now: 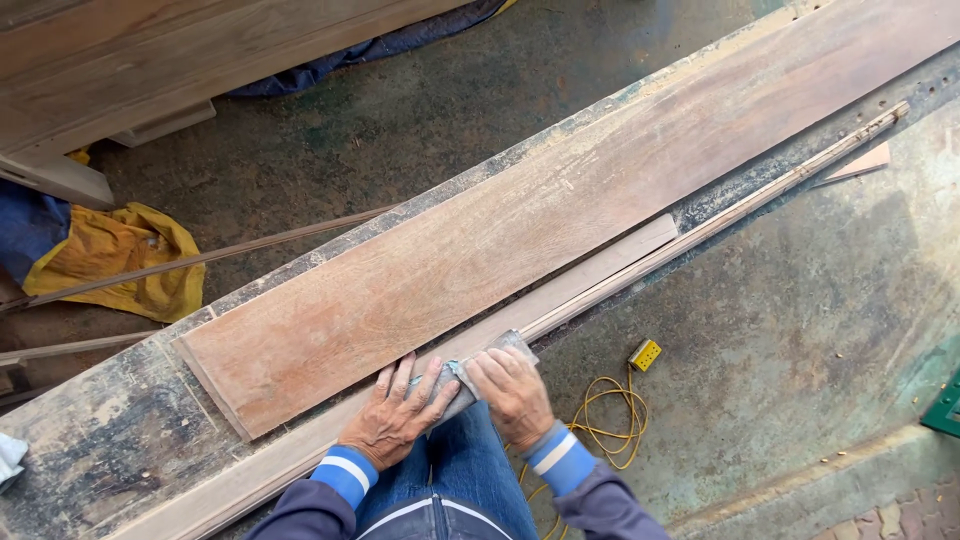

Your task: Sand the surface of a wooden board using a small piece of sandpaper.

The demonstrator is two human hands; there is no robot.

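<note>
Below, I counted two hands: left hand (392, 415) and right hand (513, 392) both pressed flat on one grey pad (480, 372), lying on one strip (560, 295) beside one plank (560, 210).

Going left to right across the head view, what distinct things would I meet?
Yellow cloth → left hand → grey sanding block → right hand → yellow socket box → green object at the right edge.

Navy sleeves, blue white-striped cuffs, jeans
</note>
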